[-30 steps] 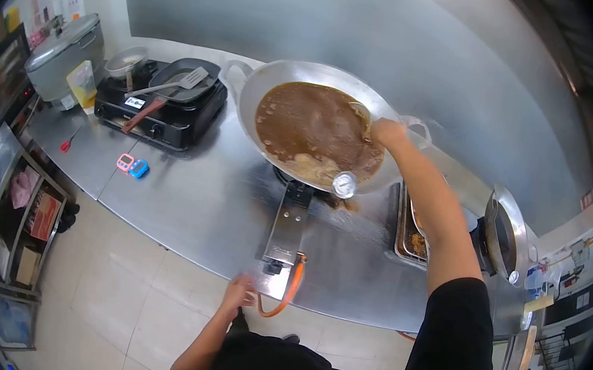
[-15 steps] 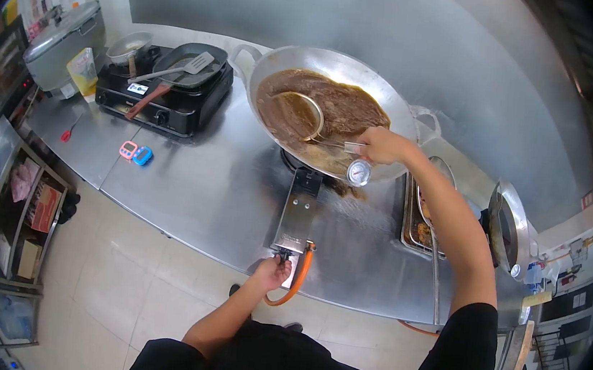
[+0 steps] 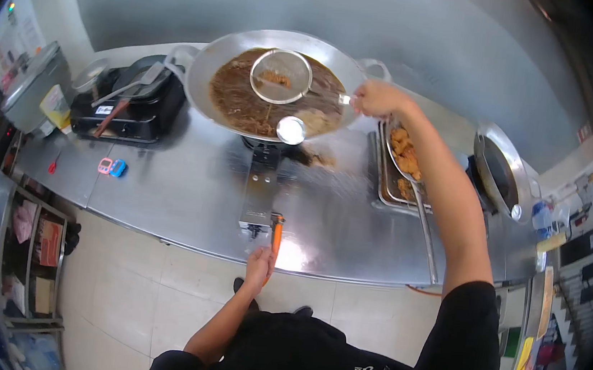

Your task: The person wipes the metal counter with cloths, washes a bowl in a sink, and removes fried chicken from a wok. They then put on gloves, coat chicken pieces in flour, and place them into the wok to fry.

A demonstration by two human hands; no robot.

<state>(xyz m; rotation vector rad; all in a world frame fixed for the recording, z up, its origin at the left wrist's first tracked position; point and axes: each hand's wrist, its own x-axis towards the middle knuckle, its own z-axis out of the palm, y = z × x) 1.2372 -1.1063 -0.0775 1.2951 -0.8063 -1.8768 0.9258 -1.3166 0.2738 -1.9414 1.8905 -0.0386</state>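
Note:
My right hand [image 3: 376, 99] is closed round the handle of a round mesh strainer [image 3: 281, 76]. The strainer is over the dark oil [image 3: 238, 85] in a large two-handled wok [image 3: 203, 78], with brown fried bits in its mesh. A dial thermometer [image 3: 291, 130] sits at the wok's near rim. My left hand [image 3: 259, 262] is at the counter's front edge, just below the burner's control knob [image 3: 254, 231], its fingers loosely curled and off the knob. An orange gas hose [image 3: 276, 239] runs right beside that hand and partly behind it.
To the right, a ladle-like strainer [image 3: 402, 153] of fried pieces rests over a tray [image 3: 381, 187], its long handle reaching the front edge. Another wok [image 3: 498, 159] stands farther right. A black portable stove [image 3: 118, 126] with pan and spatula, plus two timers [image 3: 112, 166], are left.
The strainer has come up from the oil, with fried bits now showing in it. My left hand has left the knob and dropped slightly. The camera view has shifted.

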